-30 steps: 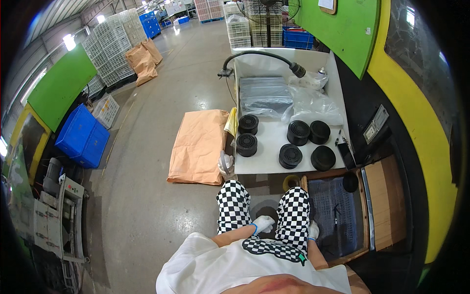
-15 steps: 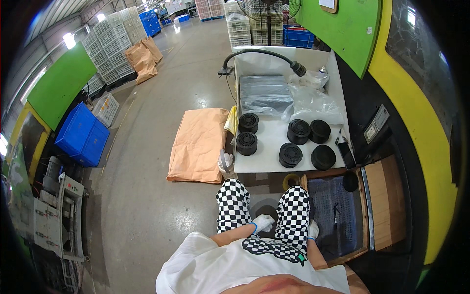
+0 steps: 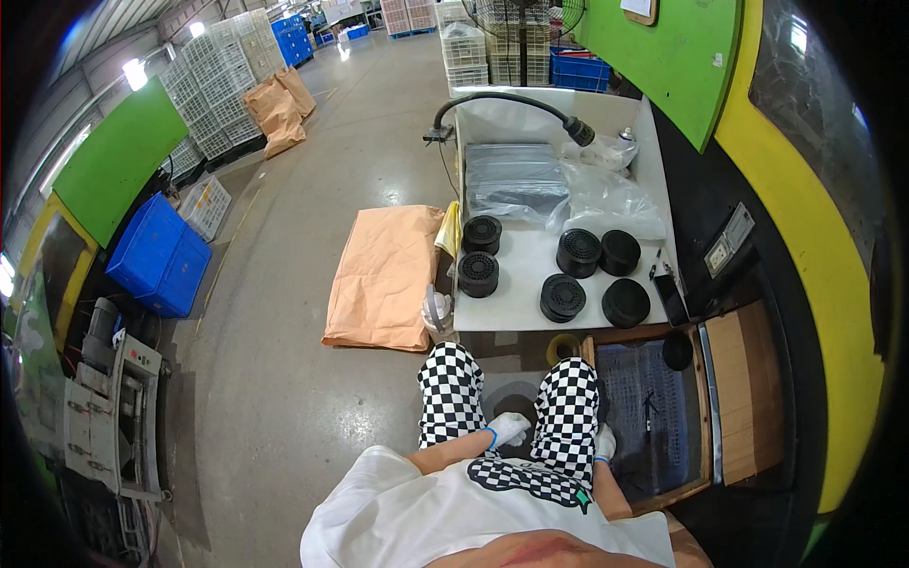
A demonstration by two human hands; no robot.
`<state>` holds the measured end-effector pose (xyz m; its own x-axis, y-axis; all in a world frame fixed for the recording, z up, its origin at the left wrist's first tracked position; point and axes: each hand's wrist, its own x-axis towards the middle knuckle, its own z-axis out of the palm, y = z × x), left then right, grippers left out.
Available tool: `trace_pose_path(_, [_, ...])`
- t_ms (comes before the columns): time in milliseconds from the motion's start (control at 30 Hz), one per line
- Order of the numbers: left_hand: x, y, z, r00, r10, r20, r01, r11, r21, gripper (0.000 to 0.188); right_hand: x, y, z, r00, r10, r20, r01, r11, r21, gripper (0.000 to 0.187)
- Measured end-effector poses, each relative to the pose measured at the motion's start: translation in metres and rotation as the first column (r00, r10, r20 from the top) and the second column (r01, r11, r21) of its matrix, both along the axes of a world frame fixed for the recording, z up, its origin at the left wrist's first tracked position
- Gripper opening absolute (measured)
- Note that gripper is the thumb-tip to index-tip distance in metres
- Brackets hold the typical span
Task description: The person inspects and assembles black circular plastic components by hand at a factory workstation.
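My left hand (image 3: 510,430), in a white glove with a blue cuff, rests by the inner side of my left thigh. Its fingers look loosely curled, with nothing seen in them. My right hand (image 3: 605,443), gloved alike, hangs beside my right thigh, next to a wooden-framed bin (image 3: 632,417) with a blue mesh bottom; its fingers are mostly hidden. Beyond my knees, on a white worktable (image 3: 516,308), stand several round black vented parts, among them a front one (image 3: 562,299) and a smooth-topped one (image 3: 626,303). Neither hand touches them.
Grey plastic bags (image 3: 513,175) and clear bags (image 3: 615,204) lie at the table's back, under a gooseneck lamp (image 3: 579,131). An orange-brown paper sack (image 3: 383,279) lies left of the table. Blue crates (image 3: 161,256) and a grey machine (image 3: 109,407) stand far left.
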<state>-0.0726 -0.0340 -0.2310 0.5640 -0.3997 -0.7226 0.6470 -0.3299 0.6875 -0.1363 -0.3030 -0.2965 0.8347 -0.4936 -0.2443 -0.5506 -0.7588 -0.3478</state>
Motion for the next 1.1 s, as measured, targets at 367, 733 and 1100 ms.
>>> trace_pose_path(367, [0.0, -0.002, 0.016, 0.999, -0.032, 0.01, 0.032, 0.999, 0.039, 0.027, -0.003, 0.0, -0.001, 0.996, 0.007, 0.094, -0.004, 1.0, -0.028, 0.029])
trace_pose_path(733, [0.001, -0.001, 0.032, 0.998, -0.058, 0.013, 0.058, 0.997, 0.047, 0.029, -0.003, 0.003, 0.006, 0.995, 0.005, 0.095, -0.001, 0.999, -0.039, 0.031])
trace_pose_path(1100, [-0.001, 0.003, 0.012, 1.0, -0.017, 0.023, 0.016, 1.0, 0.021, 0.028, 0.003, 0.009, 0.022, 1.0, -0.013, 0.0, 0.013, 1.0, 0.015, 0.035])
